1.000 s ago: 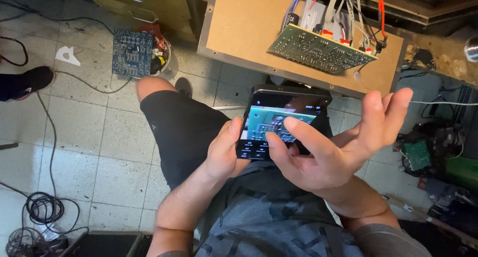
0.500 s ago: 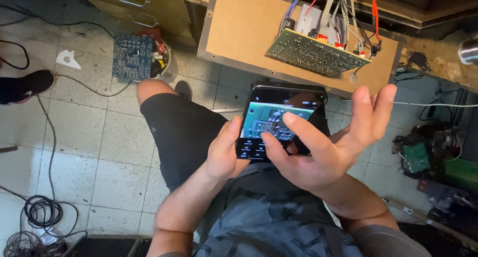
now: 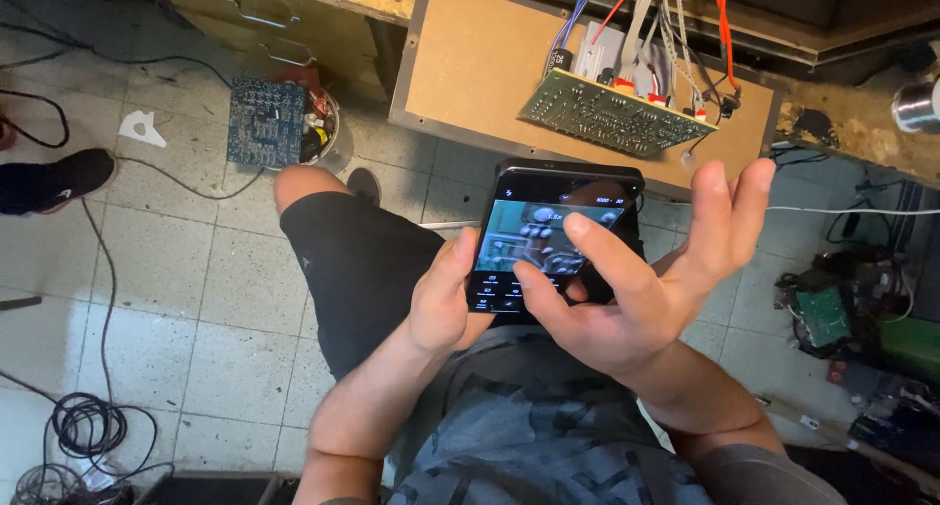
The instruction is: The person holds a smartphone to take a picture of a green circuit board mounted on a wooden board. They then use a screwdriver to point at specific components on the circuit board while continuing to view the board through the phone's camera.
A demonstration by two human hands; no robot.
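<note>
A black smartphone (image 3: pixel 534 243) with its screen lit is held over my lap. My left hand (image 3: pixel 443 304) grips its left edge, thumb lying along the side. My right hand (image 3: pixel 646 275) hovers over the phone's right side, fingers spread; the index finger and thumb touch the screen. A green circuit board (image 3: pixel 612 114) with coloured wires plugged into it lies on a brown board (image 3: pixel 470 69) just beyond the phone.
A blue circuit board (image 3: pixel 264 121) rests over a small bucket on the tiled floor at the left. A dark shoe (image 3: pixel 54 177) is at the far left edge. Coiled black cable (image 3: pixel 88 427) lies at the lower left. Electronic parts (image 3: pixel 832 314) clutter the right.
The view has shifted slightly and the phone sits a little higher. My right fingers have moved over the screen; the picture on it has changed.
</note>
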